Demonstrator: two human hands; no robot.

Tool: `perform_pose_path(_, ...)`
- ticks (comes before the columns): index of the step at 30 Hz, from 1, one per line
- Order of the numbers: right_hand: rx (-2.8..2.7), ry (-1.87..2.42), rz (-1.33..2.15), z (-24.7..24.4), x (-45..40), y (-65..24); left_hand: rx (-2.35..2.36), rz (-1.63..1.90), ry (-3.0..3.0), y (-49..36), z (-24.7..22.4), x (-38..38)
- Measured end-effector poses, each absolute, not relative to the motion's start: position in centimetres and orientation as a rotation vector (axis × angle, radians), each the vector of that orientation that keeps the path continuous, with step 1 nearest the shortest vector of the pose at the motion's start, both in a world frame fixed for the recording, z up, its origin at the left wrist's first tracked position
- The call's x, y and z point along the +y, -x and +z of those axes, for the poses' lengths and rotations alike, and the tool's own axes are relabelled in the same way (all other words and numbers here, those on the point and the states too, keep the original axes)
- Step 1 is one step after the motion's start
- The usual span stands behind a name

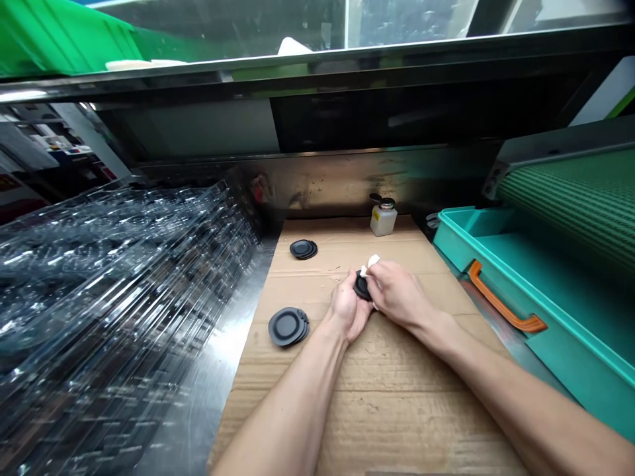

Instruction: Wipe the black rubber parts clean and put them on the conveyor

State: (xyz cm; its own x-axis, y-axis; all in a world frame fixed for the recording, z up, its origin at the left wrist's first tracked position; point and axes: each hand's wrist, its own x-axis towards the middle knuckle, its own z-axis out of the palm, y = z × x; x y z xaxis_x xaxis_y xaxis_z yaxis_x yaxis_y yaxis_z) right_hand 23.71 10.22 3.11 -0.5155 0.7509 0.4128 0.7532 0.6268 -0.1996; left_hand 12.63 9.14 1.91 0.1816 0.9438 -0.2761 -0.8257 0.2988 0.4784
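Note:
My left hand (347,307) is closed around a round black disc (362,287), held a little above the cardboard sheet (397,390). Over it, my right hand (399,291) pinches a small white cloth (373,260) that touches the disc's upper edge. Part of the disc is hidden behind the fingers. To the left of my hands lies a small stack of black round discs (286,326) with raised rims. Farther back sits a second, smaller-looking stack of black discs (302,249). Beyond my right hand stands a squarish translucent bottle (383,218) with a dark, metallic-looking top.
Stacked clear plastic trays (124,284) fill the left side. On the right stands a teal bin (496,264) with an orange handle (501,304), beside a green conveyor belt (575,178). A metal shelf edge (317,61) crosses above the back, with a green crate (64,39) on it.

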Motion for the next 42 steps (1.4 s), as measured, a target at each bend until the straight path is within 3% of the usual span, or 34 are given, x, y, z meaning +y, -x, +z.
perform_pose_path(14, -2.425, 1.104, 0.031, 3.2, 10.7, -24.1, 0.581, 1.275, -0.242, -12.4, 1.7, 9.4)
perform_pose_path(20, -1.980, 1.148, 0.053, 3.9, 11.5, -26.5, 0.549, 1.202, -0.239, -11.9, 2.0, 9.6)
perform_pose_path(25, -1.631, 1.249, 0.269, 3.5, 12.8, -28.3, 0.587, 1.181, -0.129, -11.5, 2.4, 9.7)
perform_pose_path(35, -1.564, 1.308, 0.621, 1.6, 13.9, -28.1, 0.537, 1.188, -0.028, -11.0, 2.4, 9.9)
perform_pose_path(39, -1.576, 1.413, 0.560, 1.3, 14.3, -28.6, 0.488, 1.223, 0.038, -10.5, 2.7, 9.9)
perform_pose_path(42, -1.702, 1.658, 0.306, 1.8, 14.3, -29.8, 0.437, 1.246, 0.083, -10.2, 2.9, 9.9)
